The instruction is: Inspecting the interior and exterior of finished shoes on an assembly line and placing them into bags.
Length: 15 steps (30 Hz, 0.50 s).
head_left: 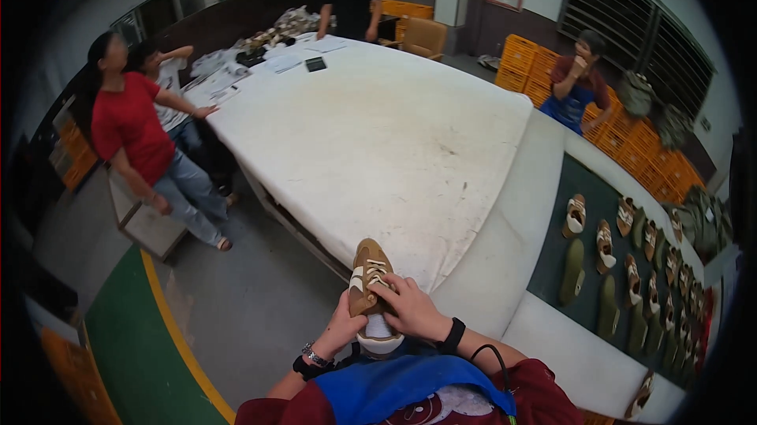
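Note:
A brown sneaker [367,255] with white stripes and pale laces is held in front of my body, toe pointing away, at the near corner of the white-covered table. My left hand [342,325] is closed around its left side near the heel. The fingers of my right hand [413,311] are bent over the laces and the opening, gripping the upper there. White lining shows inside the shoe, with the pale heel toward me. Just what the right fingertips pinch is hidden.
The large white-covered table [371,133] stretches ahead, with papers and piled material at its far left. On the right, a dark green surface [544,267] bears rows of shoes and green insole-like pieces. Several people stand around; orange crates [516,54] line the right wall.

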Tool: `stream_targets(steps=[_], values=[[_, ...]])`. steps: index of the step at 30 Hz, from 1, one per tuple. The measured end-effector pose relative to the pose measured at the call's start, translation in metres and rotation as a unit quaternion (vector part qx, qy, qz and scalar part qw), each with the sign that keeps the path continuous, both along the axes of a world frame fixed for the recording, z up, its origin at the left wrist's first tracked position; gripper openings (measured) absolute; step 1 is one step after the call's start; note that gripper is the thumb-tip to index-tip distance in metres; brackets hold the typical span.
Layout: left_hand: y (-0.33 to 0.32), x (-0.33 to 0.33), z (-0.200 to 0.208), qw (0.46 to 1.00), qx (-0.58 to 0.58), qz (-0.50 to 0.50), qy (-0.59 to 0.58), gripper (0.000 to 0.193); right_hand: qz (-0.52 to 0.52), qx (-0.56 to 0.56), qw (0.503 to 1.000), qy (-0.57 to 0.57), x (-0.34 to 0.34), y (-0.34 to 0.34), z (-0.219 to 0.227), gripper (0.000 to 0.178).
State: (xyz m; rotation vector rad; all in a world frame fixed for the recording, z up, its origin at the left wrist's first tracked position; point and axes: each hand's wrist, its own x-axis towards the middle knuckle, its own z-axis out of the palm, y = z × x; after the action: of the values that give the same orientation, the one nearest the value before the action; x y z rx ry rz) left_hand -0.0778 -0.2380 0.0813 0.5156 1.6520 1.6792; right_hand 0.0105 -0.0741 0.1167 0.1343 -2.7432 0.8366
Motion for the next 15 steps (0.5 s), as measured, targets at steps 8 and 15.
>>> stream_targets(steps=[8,15], values=[[-0.044,0.023,0.016,0.928,-0.157,0.173,0.29,0.065,0.133,-0.067,0.982,0.115,-0.038,-0.022,-0.01,0.033],[-0.038,0.026,0.035,0.833,-0.143,0.252,0.472,0.037,0.262,-0.176,0.947,0.058,-0.049,0.001,-0.003,0.033]])
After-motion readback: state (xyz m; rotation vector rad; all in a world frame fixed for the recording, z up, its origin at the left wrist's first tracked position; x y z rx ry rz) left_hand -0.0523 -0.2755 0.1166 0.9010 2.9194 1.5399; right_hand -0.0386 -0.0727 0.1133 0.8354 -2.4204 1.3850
